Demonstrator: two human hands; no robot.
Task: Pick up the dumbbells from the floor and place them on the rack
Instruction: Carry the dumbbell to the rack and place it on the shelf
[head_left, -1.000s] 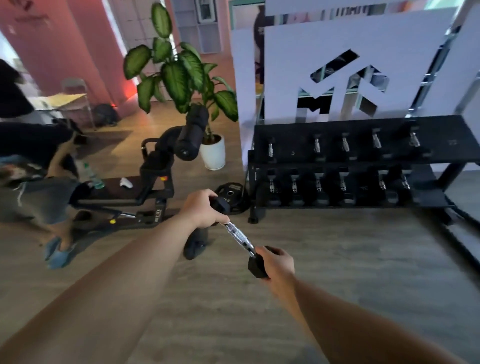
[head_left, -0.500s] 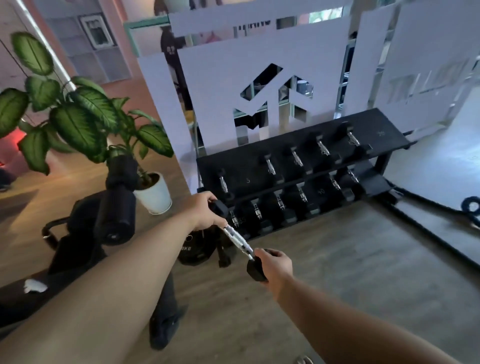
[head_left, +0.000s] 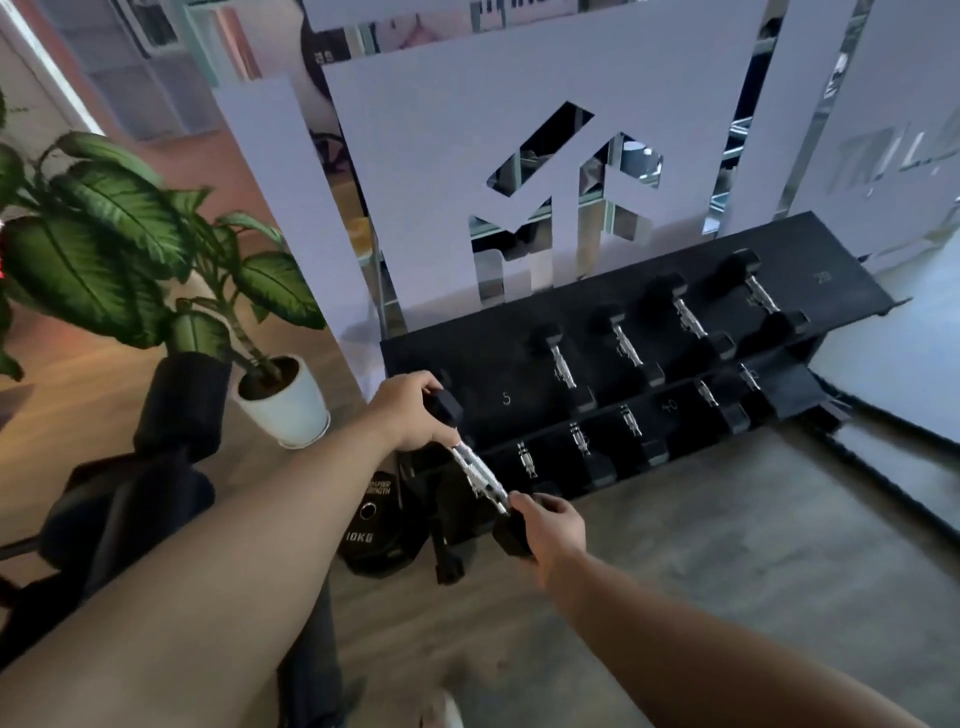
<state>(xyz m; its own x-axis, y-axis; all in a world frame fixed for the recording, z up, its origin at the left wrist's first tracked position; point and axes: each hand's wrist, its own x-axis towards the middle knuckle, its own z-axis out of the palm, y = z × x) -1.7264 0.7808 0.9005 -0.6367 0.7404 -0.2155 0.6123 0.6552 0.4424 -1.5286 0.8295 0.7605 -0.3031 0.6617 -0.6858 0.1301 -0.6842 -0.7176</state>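
A small black dumbbell (head_left: 479, 472) with a chrome handle hangs in the air between both hands, over the left end of the black two-tier rack (head_left: 841, 280). My left hand (head_left: 408, 410) grips its far head just above the top shelf, beside the painted "5". The near head sits in my right hand (head_left: 548, 527), in front of the lower shelf. Several dumbbells lie in rows on both shelves. The top shelf's leftmost places are bare.
A 10 kg plate (head_left: 371, 525) leans against the rack's left foot. A potted plant (head_left: 283, 402) and a black padded machine (head_left: 176, 410) stand to the left. White panels rise behind the rack. Wood floor spreads in front; a dark mat edge (head_left: 883, 470) runs along the right.
I have come closer to the rack and turned right. The dumbbell, held in both hands throughout, has travelled from open floor to above the rack's left end.
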